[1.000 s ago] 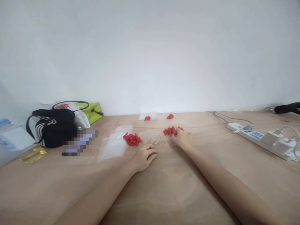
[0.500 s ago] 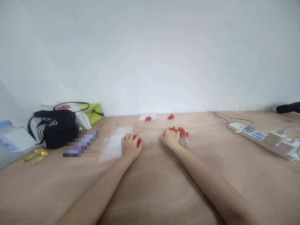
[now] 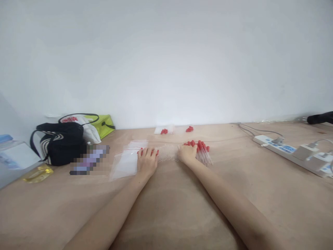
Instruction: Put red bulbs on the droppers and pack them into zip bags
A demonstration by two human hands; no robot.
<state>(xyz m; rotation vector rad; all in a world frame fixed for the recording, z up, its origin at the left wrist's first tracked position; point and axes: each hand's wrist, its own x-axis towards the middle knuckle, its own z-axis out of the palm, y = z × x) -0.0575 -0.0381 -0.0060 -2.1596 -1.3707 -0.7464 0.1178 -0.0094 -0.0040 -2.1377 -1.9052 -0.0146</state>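
My left hand point(image 3: 147, 161) lies palm down over a small pile of red rubber bulbs point(image 3: 156, 152), its fingers stretched forward and slightly apart. Between the hands runs a row of thin clear dropper tubes point(image 3: 166, 153), side by side on the table. My right hand point(image 3: 187, 153) is closed at the right end of that row; its fingertips are turned away, and what they pinch is hidden. Just past it lies a bunch of droppers with red bulbs point(image 3: 201, 146), their clear tips pointing toward me.
Clear plastic bags point(image 3: 125, 163) lie left of my left hand. Small heaps of red bulbs point(image 3: 164, 131) sit near the wall. Farther left are a black bag point(image 3: 65, 144), a green bag point(image 3: 106, 126) and a blurred-out flat object point(image 3: 90, 159). At right stands a power strip point(image 3: 283, 149) with chargers.
My left hand has shifted slightly right, and its fingers have straightened over the red bulbs. My right hand has moved a little to the left, uncovering more of the red-bulbed droppers.
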